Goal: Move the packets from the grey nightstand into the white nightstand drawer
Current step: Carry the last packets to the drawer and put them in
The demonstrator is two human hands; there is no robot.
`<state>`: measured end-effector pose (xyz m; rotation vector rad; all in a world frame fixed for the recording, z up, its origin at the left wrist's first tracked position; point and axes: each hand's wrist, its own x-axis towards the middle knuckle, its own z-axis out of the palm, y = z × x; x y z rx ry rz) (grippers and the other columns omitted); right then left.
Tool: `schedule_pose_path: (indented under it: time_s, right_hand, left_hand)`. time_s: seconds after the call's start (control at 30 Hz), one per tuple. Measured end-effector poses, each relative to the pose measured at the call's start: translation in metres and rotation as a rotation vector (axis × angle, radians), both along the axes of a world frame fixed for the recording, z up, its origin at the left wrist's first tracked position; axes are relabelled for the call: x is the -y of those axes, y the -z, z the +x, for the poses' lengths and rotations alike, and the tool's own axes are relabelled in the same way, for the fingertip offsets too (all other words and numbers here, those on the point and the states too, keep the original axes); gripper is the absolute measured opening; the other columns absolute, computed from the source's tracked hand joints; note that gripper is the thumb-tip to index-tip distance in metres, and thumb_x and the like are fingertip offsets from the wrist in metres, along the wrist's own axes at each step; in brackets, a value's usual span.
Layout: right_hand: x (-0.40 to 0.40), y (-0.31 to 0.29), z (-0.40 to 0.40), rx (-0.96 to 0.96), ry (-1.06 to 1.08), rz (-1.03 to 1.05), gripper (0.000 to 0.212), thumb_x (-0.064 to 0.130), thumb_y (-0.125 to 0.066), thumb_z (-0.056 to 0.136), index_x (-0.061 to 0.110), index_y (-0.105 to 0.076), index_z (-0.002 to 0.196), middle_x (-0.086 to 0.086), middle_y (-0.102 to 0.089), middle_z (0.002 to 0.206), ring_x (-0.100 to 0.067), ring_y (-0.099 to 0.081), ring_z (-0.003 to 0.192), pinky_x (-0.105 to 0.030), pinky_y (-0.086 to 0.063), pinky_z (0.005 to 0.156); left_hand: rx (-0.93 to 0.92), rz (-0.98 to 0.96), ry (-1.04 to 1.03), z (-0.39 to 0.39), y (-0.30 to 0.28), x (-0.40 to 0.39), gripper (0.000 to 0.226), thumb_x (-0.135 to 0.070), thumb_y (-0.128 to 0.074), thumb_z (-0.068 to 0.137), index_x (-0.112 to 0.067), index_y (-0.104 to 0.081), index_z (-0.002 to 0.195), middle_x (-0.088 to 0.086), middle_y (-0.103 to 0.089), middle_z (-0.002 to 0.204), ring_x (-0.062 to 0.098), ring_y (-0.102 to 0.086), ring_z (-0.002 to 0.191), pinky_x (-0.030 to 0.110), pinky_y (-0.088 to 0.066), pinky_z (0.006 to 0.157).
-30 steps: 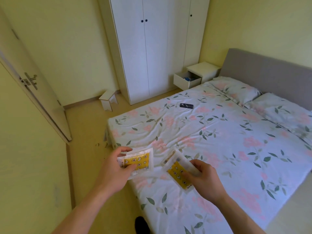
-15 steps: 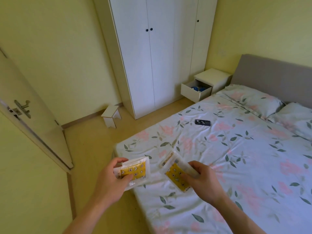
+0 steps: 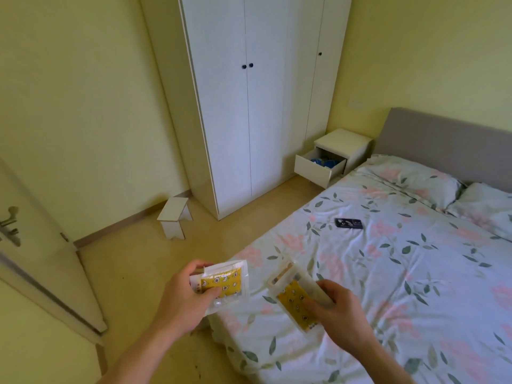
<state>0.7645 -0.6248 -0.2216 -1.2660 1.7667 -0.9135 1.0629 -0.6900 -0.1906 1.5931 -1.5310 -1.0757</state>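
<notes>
Fingers of both hands are curled around packets. After that come the big things first. A tall white wardrobe with small dark knobs [image 3: 249, 106] stands against the yellow wall. Next to it a wide bed with a leaf and pink flower sheet [image 3: 388, 286] fills the right side, with a grey padded headboard [image 3: 443, 139] behind the pillows. Part of a pale door with a metal handle [image 3: 41, 245] shows at the left. A little white nightstand [image 3: 343, 142] sits between the wardrobe and the bed, and its white drawer [image 3: 318, 170] is pulled out, with something blue inside. A small white step stool [image 3: 176, 217] stands on the floor near the wardrobe. A small black flat thing [image 3: 348, 223] lies on the sheet.

The left hand [image 3: 185, 303] pinches a clear plastic packet with a yellow picture card inside [image 3: 225, 284], thumb on top. The right hand [image 3: 336, 311] grips another clear packet with a yellow card [image 3: 296, 300] by its side. Both packets are up in the air, over the near corner of the bed, well apart from the drawer.

The packets look smooth and slippery, and each one is held only at an edge. One could slide out on the walk over. The bed corner is close to the legs, so a bump there could shake a packet loose. The stool is on the floor too, and a foot could catch it.
</notes>
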Motion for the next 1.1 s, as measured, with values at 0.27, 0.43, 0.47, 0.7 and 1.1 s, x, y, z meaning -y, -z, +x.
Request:
schedule_pose_path:
  time_s: [0.27,0.43,0.47,0.7,1.1]
  right_hand:
    - [0.067,0.019,0.071,-0.006,0.125,0.07,0.011,0.021,-0.075,0.088,0.031,-0.075,0.09,0.007,-0.076,0.08,-0.015,-0.073,0.074,-0.041,-0.061,0.069]
    - [0.141,0.035,0.107,0.013,0.203,0.084,0.007,0.028,-0.077,0.085,0.029,-0.075,0.091,0.004,-0.077,0.083,-0.02,-0.075,0.077,-0.049,-0.063,0.073]
    - [0.16,0.039,0.116,0.017,0.218,0.085,0.007,0.027,-0.078,0.085,0.028,-0.075,0.091,0.004,-0.077,0.083,-0.02,-0.075,0.077,-0.05,-0.063,0.073]
    - [0.318,0.055,0.192,0.056,0.187,0.126,0.007,0.026,-0.075,0.089,0.03,-0.074,0.094,0.008,-0.077,0.083,-0.01,-0.073,0.074,-0.037,-0.062,0.068]
    - [0.556,0.029,0.27,0.014,0.168,0.051,0.008,0.028,-0.074,0.092,0.031,-0.073,0.099,0.011,-0.077,0.087,-0.004,-0.074,0.076,-0.03,-0.062,0.07]
  left_hand:
    - [0.003,0.051,0.115,0.063,0.008,0.108,0.044,-0.006,-0.084,0.08,-0.034,-0.065,0.108,-0.013,-0.077,0.095,0.008,-0.075,0.08,0.038,-0.064,0.072]
    - [-0.003,0.053,0.163,0.096,0.019,0.193,0.044,-0.005,-0.084,0.079,-0.031,-0.065,0.109,-0.009,-0.075,0.101,0.004,-0.074,0.082,0.027,-0.062,0.068]
    - [0.0,0.056,0.174,0.103,0.021,0.213,0.044,-0.005,-0.084,0.079,-0.031,-0.064,0.109,-0.01,-0.075,0.101,0.003,-0.074,0.083,0.025,-0.061,0.067]
    - [0.044,0.097,0.181,0.168,0.026,0.364,0.044,-0.007,-0.085,0.079,-0.035,-0.066,0.107,-0.016,-0.075,0.098,0.005,-0.075,0.084,0.035,-0.064,0.075]
    - [0.015,0.095,0.155,0.248,0.033,0.597,0.041,-0.01,-0.084,0.079,-0.033,-0.066,0.108,-0.012,-0.074,0.103,0.002,-0.073,0.083,0.024,-0.06,0.067]
